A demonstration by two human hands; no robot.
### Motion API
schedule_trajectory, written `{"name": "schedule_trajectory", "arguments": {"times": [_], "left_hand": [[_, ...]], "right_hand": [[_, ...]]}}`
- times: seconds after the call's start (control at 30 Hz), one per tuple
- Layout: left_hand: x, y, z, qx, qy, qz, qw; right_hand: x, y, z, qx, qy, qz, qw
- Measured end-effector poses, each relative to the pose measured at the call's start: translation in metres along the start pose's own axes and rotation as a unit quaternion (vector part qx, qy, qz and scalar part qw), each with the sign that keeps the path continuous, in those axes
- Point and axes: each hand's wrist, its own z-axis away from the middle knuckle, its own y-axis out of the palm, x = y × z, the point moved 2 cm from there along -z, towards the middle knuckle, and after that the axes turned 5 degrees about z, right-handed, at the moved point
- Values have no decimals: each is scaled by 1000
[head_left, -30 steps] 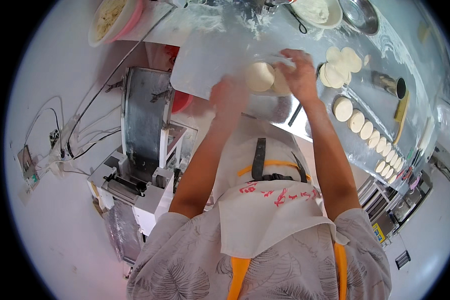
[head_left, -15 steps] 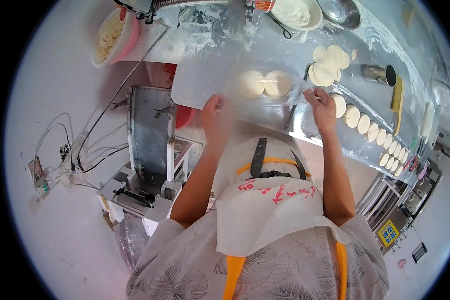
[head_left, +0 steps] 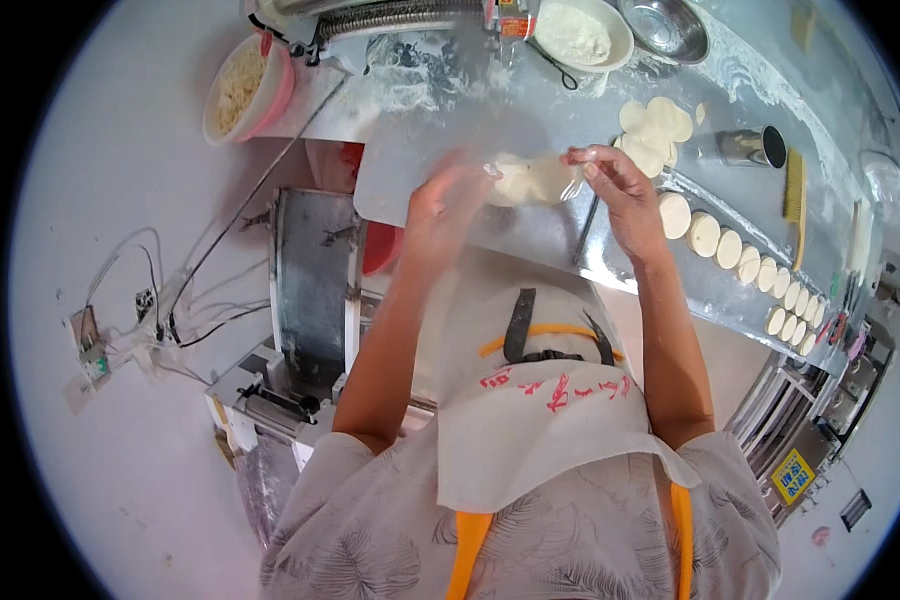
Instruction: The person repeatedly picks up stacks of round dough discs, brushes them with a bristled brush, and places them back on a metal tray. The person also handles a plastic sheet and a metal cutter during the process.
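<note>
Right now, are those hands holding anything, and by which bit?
Looks like clear plastic: the fingers of the right hand seem to pinch its right end. The left hand is too blurred to tell.

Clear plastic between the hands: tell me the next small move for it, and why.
Probably fold the right end of the clear plastic inward over the dough rounds: the right hand appears to pinch it beside them, and shiny creases show there. The left hand is at the other side, too blurred to judge its grip.
</note>
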Motion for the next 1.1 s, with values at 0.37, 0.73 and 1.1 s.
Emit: {"name": "schedule_trajectory", "arguments": {"times": [0.37,0.73,1.1], "left_hand": [[78,53,-31,59,-86,81,991],[78,66,-34,-32,-186,50,981],[75,51,-37,-6,-82,20,996]], "right_hand": [[-61,34,-37,-19,68,-48,996],[-72,34,-35,-84,130,-44,987],[-79,10,-47,120,179,42,975]]}}
